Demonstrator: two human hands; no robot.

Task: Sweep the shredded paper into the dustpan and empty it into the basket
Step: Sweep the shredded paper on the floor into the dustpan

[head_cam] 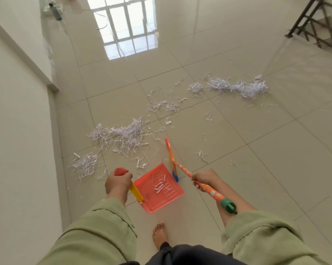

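Left hand (pixel 117 183) wrapped round the orange dustpan (pixel 159 190) handle, right hand (pixel 203 178) gripping the broom (pixel 182 169) pole, a few strips in the pan, shredded paper (pixel 123 134) strewn beyond both sets of fingers.

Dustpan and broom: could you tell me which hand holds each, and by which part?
The left hand grips the dustpan by the red top of its handle; the right hand grips the broom partway along its orange handle.
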